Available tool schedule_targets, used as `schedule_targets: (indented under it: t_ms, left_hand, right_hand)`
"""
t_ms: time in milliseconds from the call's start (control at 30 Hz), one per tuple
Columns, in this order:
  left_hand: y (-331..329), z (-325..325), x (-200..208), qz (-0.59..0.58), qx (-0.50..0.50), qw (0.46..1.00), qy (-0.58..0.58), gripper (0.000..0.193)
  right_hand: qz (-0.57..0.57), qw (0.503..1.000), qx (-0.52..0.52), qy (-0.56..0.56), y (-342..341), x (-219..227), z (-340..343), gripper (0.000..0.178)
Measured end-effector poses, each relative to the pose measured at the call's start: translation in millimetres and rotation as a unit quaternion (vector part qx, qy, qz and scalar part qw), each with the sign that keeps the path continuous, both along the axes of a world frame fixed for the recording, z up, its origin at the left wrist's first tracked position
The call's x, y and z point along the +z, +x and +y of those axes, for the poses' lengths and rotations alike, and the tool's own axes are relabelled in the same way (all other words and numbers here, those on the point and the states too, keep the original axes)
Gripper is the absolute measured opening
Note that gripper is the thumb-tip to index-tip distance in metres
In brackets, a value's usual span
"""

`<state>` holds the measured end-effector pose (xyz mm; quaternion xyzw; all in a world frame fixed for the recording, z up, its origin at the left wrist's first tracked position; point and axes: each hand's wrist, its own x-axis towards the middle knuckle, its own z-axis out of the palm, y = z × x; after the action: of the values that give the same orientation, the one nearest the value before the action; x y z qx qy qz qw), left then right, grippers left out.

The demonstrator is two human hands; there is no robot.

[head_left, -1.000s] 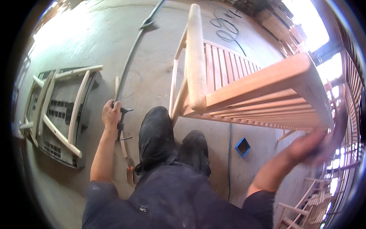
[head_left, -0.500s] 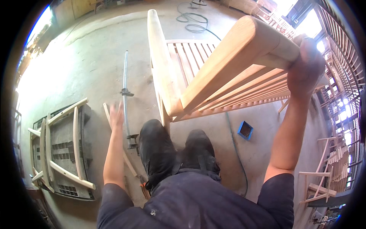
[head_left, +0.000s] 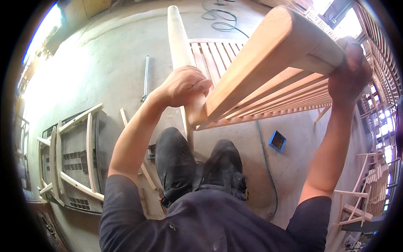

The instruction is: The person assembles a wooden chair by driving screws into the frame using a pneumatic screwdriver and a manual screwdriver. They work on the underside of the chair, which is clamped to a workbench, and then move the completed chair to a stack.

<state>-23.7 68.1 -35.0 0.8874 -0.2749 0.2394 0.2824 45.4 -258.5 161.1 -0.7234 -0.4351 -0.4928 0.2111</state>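
Grey concrete workshop floor (head_left: 105, 75) fills the background, seen from above past the person's dark shirt and black trousers. Held up in front of the person is a large slatted frame of pale, reddish-tinted wood (head_left: 260, 84), with a broad rounded rail running from the lower middle up to the right and a row of thin parallel slats beneath it. A second rounded rail of paler wood (head_left: 178, 38) runs from the top of the view down to the corner where the two rails meet. The left hand (head_left: 184, 86) is closed over that corner, fingers curled around the paler rail just above the joint. The right hand (head_left: 348, 69) grips the far, upper end of the broad rail, fingers wrapped over its rounded end. The frame thus hangs between both hands, clear of the floor, above the person's knees. On the floor to the left lies a smaller frame of pale wooden bars (head_left: 71, 155) resting on a dark grated pallet. A long grey metal bar clamp (head_left: 145, 77) lies on the concrete near the left forearm, and a loose pale wooden strip (head_left: 126, 122) lies beside the left leg. A small blue open box (head_left: 278, 141) sits on the floor below the slats, next to a dark cable (head_left: 268, 168). A coiled green hose (head_left: 220, 17) lies at the top.
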Motion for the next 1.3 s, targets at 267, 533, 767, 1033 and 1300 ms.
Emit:
schedule_targets:
  t_ms: [267,533,767,1033,1300]
  left_hand:
    - [-2.4,-9.7,4.9,0.016,0.04,0.999,-0.007,0.035]
    - [-2.0,-10.9,0.3,0.01,0.017,0.999,-0.029,0.031]
    - [-3.1,34.1,-61.8,0.172,0.05,0.977,-0.118,0.023]
    - [-13.0,15.9,-7.0,0.289,0.089,0.945,0.124,0.028]
    - [20.5,-13.7,98.6,0.603,0.007,0.764,-0.231,0.053]
  right_hand:
    - [-0.064,0.998,-0.02,-0.022,-2.4,5.0,-0.3,0.015]
    - [-0.133,0.991,-0.026,-0.009,2.6,2.6,-5.0,0.017]
    - [-0.24,0.963,-0.015,0.117,8.8,-13.5,31.7,0.023]
    - [0.01,0.995,0.032,0.096,-22.5,-1.3,10.3,0.037]
    - [0.182,0.975,0.053,0.112,-35.8,43.2,4.8,0.017]
